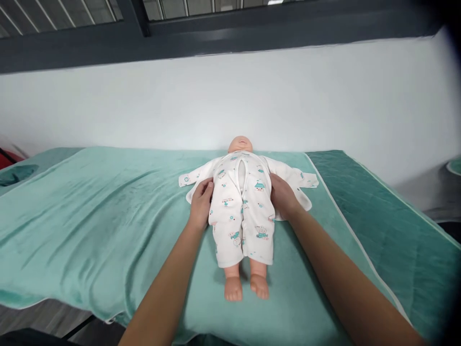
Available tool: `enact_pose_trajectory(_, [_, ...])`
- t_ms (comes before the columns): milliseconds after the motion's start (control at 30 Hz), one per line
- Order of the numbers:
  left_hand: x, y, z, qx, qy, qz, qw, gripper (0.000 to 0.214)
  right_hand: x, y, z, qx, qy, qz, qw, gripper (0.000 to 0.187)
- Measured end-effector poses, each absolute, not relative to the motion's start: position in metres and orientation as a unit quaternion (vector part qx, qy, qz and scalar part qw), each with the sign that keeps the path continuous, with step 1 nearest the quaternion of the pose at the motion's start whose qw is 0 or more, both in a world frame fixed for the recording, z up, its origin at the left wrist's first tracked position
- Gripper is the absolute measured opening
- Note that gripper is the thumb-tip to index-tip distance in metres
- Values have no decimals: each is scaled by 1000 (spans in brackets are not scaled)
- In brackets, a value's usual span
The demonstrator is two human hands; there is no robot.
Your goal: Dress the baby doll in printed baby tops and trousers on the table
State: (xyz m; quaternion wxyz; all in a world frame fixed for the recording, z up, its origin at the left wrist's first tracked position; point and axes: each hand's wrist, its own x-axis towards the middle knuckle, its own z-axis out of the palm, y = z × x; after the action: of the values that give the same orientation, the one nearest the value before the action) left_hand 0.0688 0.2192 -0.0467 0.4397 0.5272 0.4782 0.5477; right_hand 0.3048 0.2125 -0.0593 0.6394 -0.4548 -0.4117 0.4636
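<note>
A baby doll [241,143] lies on its back, head toward the wall and bare feet [233,289] toward me. It has on white printed baby clothes [260,206]: a top with both sleeves [308,180] spread out sideways and pants ending above the ankles. A long gap runs down the middle of the front, showing plain white beneath. My left hand [201,202] closes on the clothes at the doll's left-of-picture side, thumb uppermost. On the opposite side my right hand [283,196] grips the clothes, its fingertips hidden behind the fabric.
Light green cloth [108,206] covers the table, wrinkled on the left. Darker green quilted cloth [389,216] lies at the right, with a pale edging between. Behind stands a white wall [201,101] under a dark grey beam [230,38]. Something red [9,157] is at far left.
</note>
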Motion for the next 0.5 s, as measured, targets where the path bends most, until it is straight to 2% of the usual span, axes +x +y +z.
enact_pose_trajectory(167, [55,187,-62,571,481,523,412,32,288,129,-67,-498,-476,360,629,46])
enact_pose_trajectory(333, [44,159,-68,612,468,496,400,23,265,52,-68,-537,-601,214,552,49])
enact_pose_trajectory(500, [40,150,-66,643,469,484,364,28,240,36,-50,-561,-713,152,393,36])
